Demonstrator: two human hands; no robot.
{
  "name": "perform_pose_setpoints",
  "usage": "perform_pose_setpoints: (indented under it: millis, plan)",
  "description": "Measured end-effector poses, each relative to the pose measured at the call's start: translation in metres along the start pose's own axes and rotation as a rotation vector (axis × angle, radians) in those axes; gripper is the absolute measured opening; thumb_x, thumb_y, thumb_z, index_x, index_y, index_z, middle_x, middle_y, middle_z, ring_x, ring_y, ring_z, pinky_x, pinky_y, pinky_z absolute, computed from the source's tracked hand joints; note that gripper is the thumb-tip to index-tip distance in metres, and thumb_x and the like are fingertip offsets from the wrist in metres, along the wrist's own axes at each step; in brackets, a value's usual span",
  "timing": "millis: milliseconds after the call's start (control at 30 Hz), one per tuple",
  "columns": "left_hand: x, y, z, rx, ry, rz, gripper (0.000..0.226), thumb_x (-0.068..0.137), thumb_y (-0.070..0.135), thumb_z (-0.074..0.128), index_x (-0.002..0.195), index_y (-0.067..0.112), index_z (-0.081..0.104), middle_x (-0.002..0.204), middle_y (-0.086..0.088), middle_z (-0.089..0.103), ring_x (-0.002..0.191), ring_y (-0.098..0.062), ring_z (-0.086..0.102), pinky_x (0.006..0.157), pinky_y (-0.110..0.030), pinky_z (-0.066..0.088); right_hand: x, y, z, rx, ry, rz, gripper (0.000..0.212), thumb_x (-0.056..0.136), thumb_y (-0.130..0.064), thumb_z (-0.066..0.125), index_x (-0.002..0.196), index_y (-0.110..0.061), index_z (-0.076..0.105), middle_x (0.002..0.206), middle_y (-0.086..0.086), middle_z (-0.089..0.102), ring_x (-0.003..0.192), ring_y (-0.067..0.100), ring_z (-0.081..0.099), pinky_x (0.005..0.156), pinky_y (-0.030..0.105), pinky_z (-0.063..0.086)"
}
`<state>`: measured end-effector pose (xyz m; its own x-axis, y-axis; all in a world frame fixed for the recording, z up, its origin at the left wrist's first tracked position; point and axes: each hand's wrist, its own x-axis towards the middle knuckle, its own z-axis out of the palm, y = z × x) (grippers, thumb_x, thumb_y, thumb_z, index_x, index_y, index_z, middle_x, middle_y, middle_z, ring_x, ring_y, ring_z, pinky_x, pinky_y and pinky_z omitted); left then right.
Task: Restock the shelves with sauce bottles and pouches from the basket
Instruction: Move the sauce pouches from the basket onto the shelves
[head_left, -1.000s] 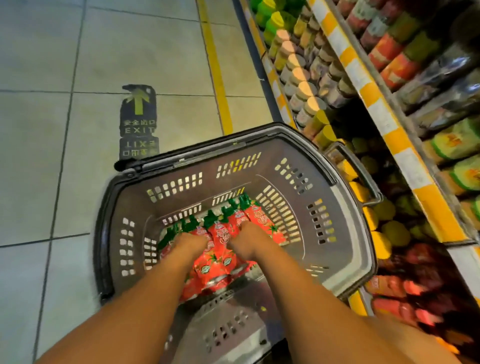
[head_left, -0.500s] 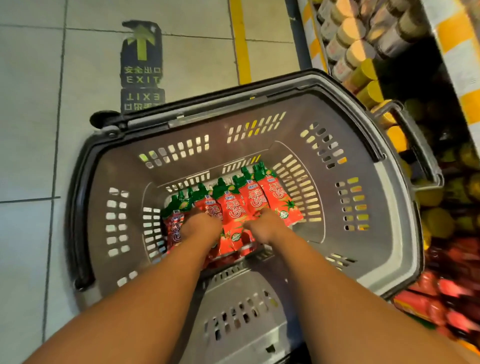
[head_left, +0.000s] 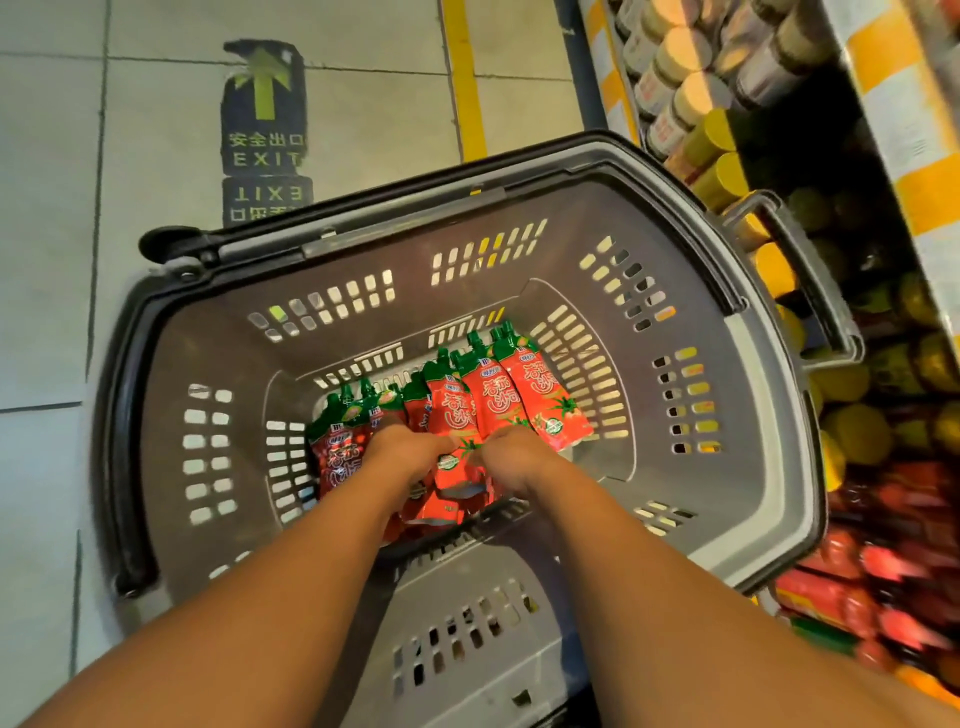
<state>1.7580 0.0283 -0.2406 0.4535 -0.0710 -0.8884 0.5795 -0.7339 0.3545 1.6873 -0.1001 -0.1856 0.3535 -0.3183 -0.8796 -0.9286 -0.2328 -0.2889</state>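
I'm looking down at a shop aisle. A grey shopping basket (head_left: 769, 415) sits beside stocked shelves (head_left: 893, 130) of capped jars (head_left: 691, 98). An EXIT arrow sticker (head_left: 264, 135) marks the tiled floor (head_left: 47, 260)

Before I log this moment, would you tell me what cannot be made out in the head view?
- Fingers of the left hand and right hand: buried among the red sauce pouches, so the grip is unclear.
- Pouch count: hidden under hands and overlapping pouches in the basket.
- Lower shelf goods: blurred, labels unreadable.
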Motion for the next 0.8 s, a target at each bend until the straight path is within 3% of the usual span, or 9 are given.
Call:
perform_pose_setpoints:
  millis: [100, 233, 333, 433, 567, 633, 700, 733, 800]
  plan:
    - [-0.005, 0.009, -0.010, -0.057, -0.006, 0.017, 0.046, 0.074, 0.029, 0.092, 0.108, 0.007, 0.070, 0.100, -0.014, 0.076, 0.087, -0.034, 0.074, 0.081, -0.047, 0.063, -0.005, -0.001, -0.002, 0.200, 0.098, 0.012, 0.008, 0.087, -0.010, 0.066, 0.089, -0.003, 0.064, 0.086, 0.015, 0.062, 0.076, 0.029, 0.058, 0.066, 0.040, 0.046]
    - [-0.023, 0.017, -0.025, -0.101, 0.003, 0.068, 0.032, 0.073, 0.013, 0.090, 0.094, 0.002, 0.068, 0.089, -0.018, 0.075, 0.075, -0.032, 0.073, 0.062, -0.040, 0.060, -0.015, -0.006, -0.008, 0.284, 0.147, -0.027, 0.016, 0.087, -0.012, 0.070, 0.077, -0.009, 0.057, 0.085, 0.017, 0.062, 0.077, 0.027, 0.058, 0.068, 0.042, 0.048]
    - [-0.045, 0.014, -0.031, -0.212, -0.070, 0.060, 0.031, 0.077, 0.004, 0.086, 0.101, -0.006, 0.069, 0.094, -0.023, 0.076, 0.085, -0.039, 0.075, 0.077, -0.053, 0.063, -0.027, -0.011, -0.009, 0.325, 0.173, -0.017, 0.021, 0.083, -0.007, 0.073, 0.072, -0.008, 0.056, 0.081, 0.018, 0.061, 0.077, 0.028, 0.059, 0.071, 0.046, 0.054]
    - [-0.067, 0.010, -0.035, -0.368, -0.154, 0.083, 0.027, 0.084, 0.003, 0.081, 0.105, -0.012, 0.072, 0.097, -0.028, 0.076, 0.091, -0.045, 0.074, 0.087, -0.065, 0.058, -0.042, -0.016, -0.013, 0.505, 0.152, 0.023, 0.017, 0.075, -0.001, 0.078, 0.077, -0.006, 0.061, 0.075, 0.015, 0.056, 0.067, 0.025, 0.053, 0.056, 0.036, 0.045]
    - [-0.099, 0.017, -0.043, -0.584, -0.328, 0.139, 0.033, 0.090, 0.017, 0.078, 0.111, -0.009, 0.073, 0.105, -0.029, 0.075, 0.076, -0.034, 0.073, 0.059, -0.038, 0.062, -0.070, -0.021, -0.030, 0.740, 0.011, 0.071, 0.018, 0.080, -0.005, 0.072, 0.090, -0.016, 0.060, 0.077, 0.010, 0.056, 0.060, 0.019, 0.051, 0.052, 0.024, 0.041]
    - [-0.115, 0.022, -0.048, -0.620, -0.422, 0.184, 0.038, 0.088, 0.018, 0.078, 0.115, -0.008, 0.071, 0.110, -0.029, 0.074, 0.078, -0.034, 0.074, 0.061, -0.036, 0.062, -0.087, -0.024, -0.042, 0.807, -0.023, 0.046, 0.017, 0.081, -0.004, 0.067, 0.091, -0.016, 0.060, 0.082, 0.010, 0.059, 0.063, 0.021, 0.055, 0.052, 0.025, 0.043]
    - [-0.129, 0.027, -0.052, -0.636, -0.516, 0.226, 0.042, 0.088, 0.015, 0.077, 0.122, -0.008, 0.068, 0.116, -0.029, 0.072, 0.083, -0.033, 0.075, 0.070, -0.039, 0.063, -0.105, -0.028, -0.054, 0.865, -0.055, -0.008, 0.021, 0.083, -0.001, 0.059, 0.102, -0.011, 0.060, 0.096, 0.014, 0.062, 0.076, 0.029, 0.062, 0.063, 0.033, 0.054]
    - [-0.136, 0.029, -0.053, -0.639, -0.556, 0.246, 0.043, 0.088, 0.014, 0.076, 0.125, -0.007, 0.067, 0.117, -0.029, 0.072, 0.084, -0.033, 0.075, 0.071, -0.040, 0.063, -0.115, -0.029, -0.060, 0.899, -0.065, -0.029, 0.025, 0.083, 0.001, 0.055, 0.107, -0.008, 0.059, 0.102, 0.016, 0.062, 0.086, 0.031, 0.063, 0.078, 0.041, 0.057]
    - [-0.149, 0.033, -0.057, -0.644, -0.630, 0.285, 0.043, 0.088, 0.012, 0.073, 0.128, -0.004, 0.066, 0.112, -0.025, 0.074, 0.078, -0.030, 0.076, 0.063, -0.036, 0.062, -0.135, -0.028, -0.074, 0.951, -0.053, -0.052, 0.030, 0.082, 0.004, 0.050, 0.110, -0.006, 0.056, 0.107, 0.018, 0.061, 0.096, 0.033, 0.061, 0.100, 0.048, 0.050]
